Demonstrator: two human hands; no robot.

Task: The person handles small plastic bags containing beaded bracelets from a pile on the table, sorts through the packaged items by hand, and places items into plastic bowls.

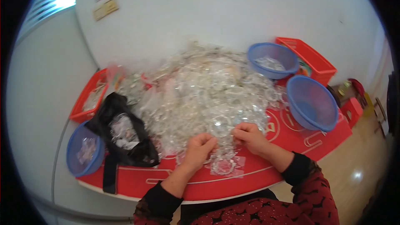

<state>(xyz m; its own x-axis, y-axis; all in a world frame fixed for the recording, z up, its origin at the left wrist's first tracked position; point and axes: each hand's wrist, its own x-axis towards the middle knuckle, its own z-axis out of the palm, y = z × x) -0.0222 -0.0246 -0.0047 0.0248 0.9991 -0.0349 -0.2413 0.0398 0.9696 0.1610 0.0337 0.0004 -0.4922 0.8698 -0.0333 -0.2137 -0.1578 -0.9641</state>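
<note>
A large heap of small clear plastic packets (200, 87) covers the middle of the table, several with round, ring-like shapes inside. At its front edge my left hand (199, 151) is closed, thumb against fingers. To its right, my right hand (251, 138) pinches in the same way. Between them a clear packet with a round outline (221, 131) appears to be held by its two sides; its glare hides what is inside. Just below the hands lies another clear packet with a ring shape (223, 166), pinkish from the red surface beneath.
A black bag (143, 143) holding packets lies left, beside a blue basin (71, 152) and a red basket (77, 110). On the right stand a blue basin with packets (273, 73), another blue basin (311, 100) and a red basket (310, 52). The red table (250, 183) has a curved front edge.
</note>
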